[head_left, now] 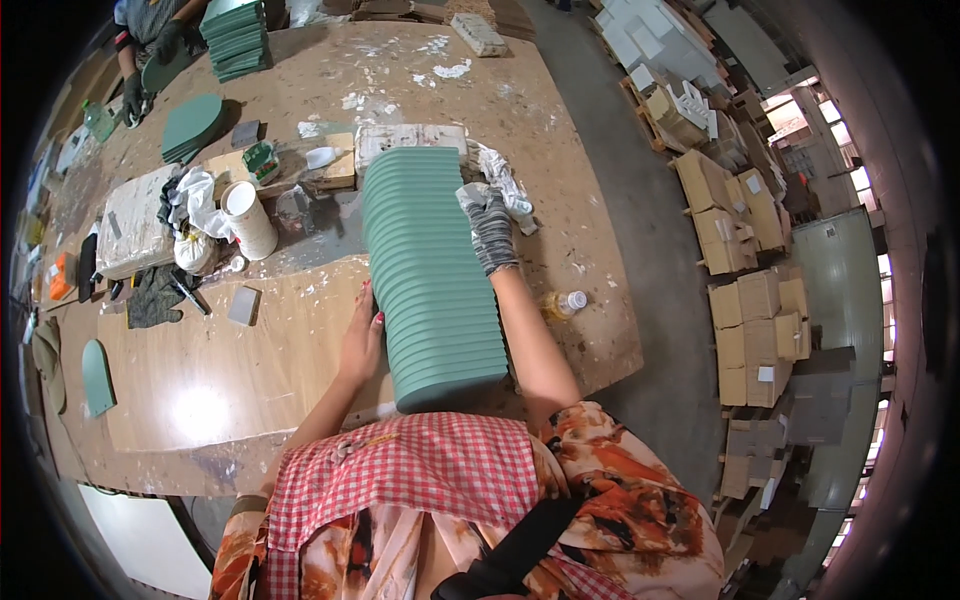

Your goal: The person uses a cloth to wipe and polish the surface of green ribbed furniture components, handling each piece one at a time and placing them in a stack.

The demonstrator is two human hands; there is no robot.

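A long row of green boards with rounded ends (430, 270) stands packed face to face, running from close to my body toward the middle of the table. Against its left side lies my bare left hand (364, 338), fingers stretched out along the edges. My right hand (490, 232), in a grey striped knit glove, is at the row's far right side. It is closed on a white cloth (472, 196) beside the board edges; part of the cloth is hidden by the fingers. A paint-spotted block (410, 138) sits at the row's far end.
Right of my forearm lies a clear bottle with a white cap (570, 302); a white rag (508, 190) is beyond my glove. To the left are a white tub (248, 218), a dark glove (158, 298) and a loose green board (98, 378). Across the table, a gloved co-worker (160, 50) handles a green board.
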